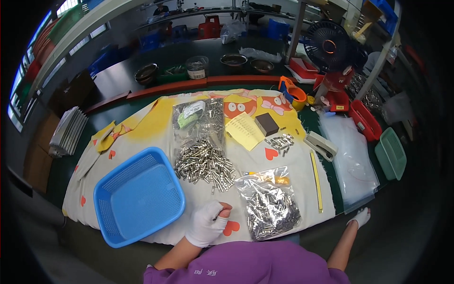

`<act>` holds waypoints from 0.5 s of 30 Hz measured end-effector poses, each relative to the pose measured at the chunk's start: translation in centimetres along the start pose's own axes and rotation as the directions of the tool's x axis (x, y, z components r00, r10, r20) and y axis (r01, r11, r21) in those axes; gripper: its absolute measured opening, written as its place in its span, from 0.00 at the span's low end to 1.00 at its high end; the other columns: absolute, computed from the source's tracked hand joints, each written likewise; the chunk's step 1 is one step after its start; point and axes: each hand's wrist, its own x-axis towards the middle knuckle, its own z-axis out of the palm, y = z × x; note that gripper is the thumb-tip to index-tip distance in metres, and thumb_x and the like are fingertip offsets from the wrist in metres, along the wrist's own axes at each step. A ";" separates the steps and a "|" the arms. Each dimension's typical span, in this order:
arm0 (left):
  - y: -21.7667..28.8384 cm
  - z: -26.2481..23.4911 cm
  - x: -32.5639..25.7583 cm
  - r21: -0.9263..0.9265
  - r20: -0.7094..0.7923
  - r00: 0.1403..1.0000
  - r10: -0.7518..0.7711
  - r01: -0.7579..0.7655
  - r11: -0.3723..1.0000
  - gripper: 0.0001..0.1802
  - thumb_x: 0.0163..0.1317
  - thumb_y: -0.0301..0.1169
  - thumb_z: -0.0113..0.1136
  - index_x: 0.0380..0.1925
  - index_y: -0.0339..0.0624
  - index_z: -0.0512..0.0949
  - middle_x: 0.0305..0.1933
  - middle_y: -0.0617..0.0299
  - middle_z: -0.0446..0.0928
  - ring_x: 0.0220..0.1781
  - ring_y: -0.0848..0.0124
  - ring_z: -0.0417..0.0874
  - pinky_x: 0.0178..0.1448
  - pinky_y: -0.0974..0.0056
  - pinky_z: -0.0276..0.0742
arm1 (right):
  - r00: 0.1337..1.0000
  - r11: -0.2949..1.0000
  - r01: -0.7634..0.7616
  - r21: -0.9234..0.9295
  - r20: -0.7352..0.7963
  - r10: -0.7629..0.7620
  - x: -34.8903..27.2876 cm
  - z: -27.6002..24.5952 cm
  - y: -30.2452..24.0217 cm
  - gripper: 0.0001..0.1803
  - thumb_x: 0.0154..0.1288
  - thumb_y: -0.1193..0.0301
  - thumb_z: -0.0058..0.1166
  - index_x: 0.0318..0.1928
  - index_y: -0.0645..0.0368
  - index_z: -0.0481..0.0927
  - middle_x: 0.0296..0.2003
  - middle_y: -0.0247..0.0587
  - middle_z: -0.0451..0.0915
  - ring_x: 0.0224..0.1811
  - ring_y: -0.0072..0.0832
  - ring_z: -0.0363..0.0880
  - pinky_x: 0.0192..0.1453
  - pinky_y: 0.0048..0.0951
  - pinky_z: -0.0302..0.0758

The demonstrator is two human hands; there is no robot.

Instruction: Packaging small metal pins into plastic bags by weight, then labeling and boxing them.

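Observation:
My left hand (208,223), in a white glove with bare thumb and finger ends, is closed above the cloth; whatever lies inside its fingers is hidden. Just beyond it spreads a pile of small metal tubular parts (203,161), spilling from the mouth of a clear plastic bag (198,118). To its right lies a filled clear bag (269,208) of similar parts with a yellow-orange item at its top. My right hand (361,217), also gloved, is off the table's right front edge, fingers apart, close to a stack of clear plastic bags (352,165).
A blue basket (142,199) stands at left. Farther right are a yellow note (245,131), a dark box (266,124), a few loose parts (282,142), a stapler (321,145), a yellow strip (316,182) and a green basket (391,154). A fan (328,46) stands behind.

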 end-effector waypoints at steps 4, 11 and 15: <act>0.0 0.2 0.0 -0.073 0.107 0.994 -0.005 0.013 0.997 0.16 0.60 0.41 0.54 0.24 0.38 0.77 0.21 0.56 0.74 0.23 0.63 0.77 0.28 0.65 0.71 | 0.885 0.887 0.459 -0.055 -0.057 -0.462 -6.8 -0.3 -12.1 0.13 0.64 0.70 0.47 0.46 0.64 0.73 0.39 0.36 0.73 0.38 0.25 0.70 0.45 0.24 0.68; -0.1 -0.3 -0.7 -0.072 0.066 0.997 -0.039 0.044 0.996 0.21 0.62 0.45 0.52 0.25 0.35 0.77 0.22 0.55 0.74 0.24 0.65 0.77 0.29 0.66 0.71 | -0.511 0.072 0.782 0.619 0.704 -0.493 -28.8 12.8 -17.9 0.11 0.45 0.79 0.52 0.32 0.58 0.80 0.49 0.46 0.73 0.53 0.47 0.69 0.57 0.40 0.65; -0.6 0.3 -0.3 -0.107 0.032 0.999 -0.044 0.047 0.993 0.24 0.62 0.47 0.51 0.25 0.34 0.77 0.23 0.56 0.75 0.24 0.67 0.78 0.30 0.68 0.72 | -0.694 -0.068 0.717 0.693 0.702 -0.159 -33.7 19.1 -12.3 0.13 0.55 0.66 0.46 0.34 0.57 0.82 0.53 0.44 0.70 0.61 0.44 0.61 0.65 0.48 0.55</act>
